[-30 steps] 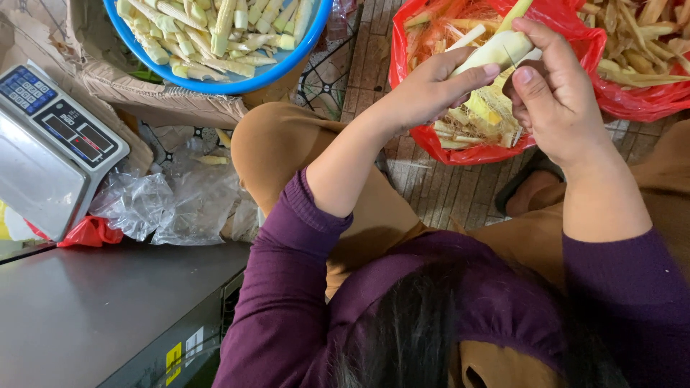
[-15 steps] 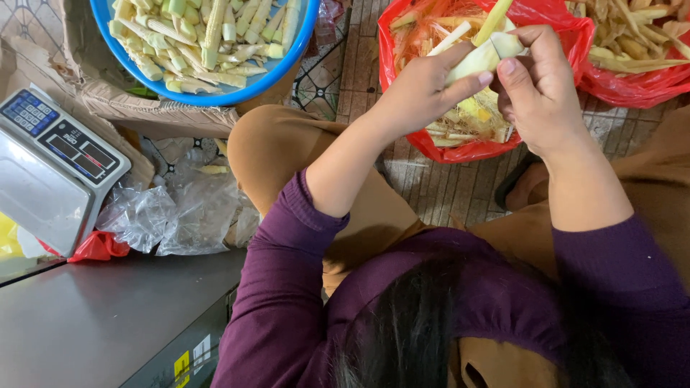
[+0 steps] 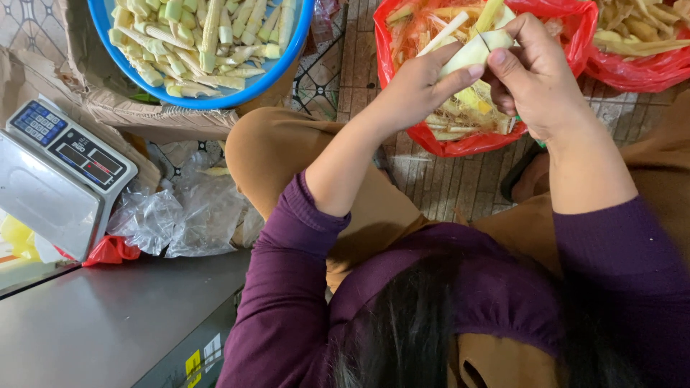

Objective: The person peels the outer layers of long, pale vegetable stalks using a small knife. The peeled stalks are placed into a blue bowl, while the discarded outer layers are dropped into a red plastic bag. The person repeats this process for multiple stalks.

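My left hand and my right hand both grip one pale yellow-white peeled shoot, held over an open red plastic bag full of husks and trimmings. The left thumb and fingers pinch its lower end. The right hand's fingers curl over its upper end, and a thin dark line shows at the fingertips; I cannot tell if it is a blade. Both arms wear purple sleeves, and tan trousers cover the bent knees below them.
A blue basin of peeled shoots sits on cardboard at the upper left. A digital scale stands left, beside clear plastic bags. A second red bag lies at the right, and a steel surface at the lower left.
Both hands stayed on the shoot over the red bag and turned it slightly. The view drifted a little, so the basin and scale sit lower in the frame.
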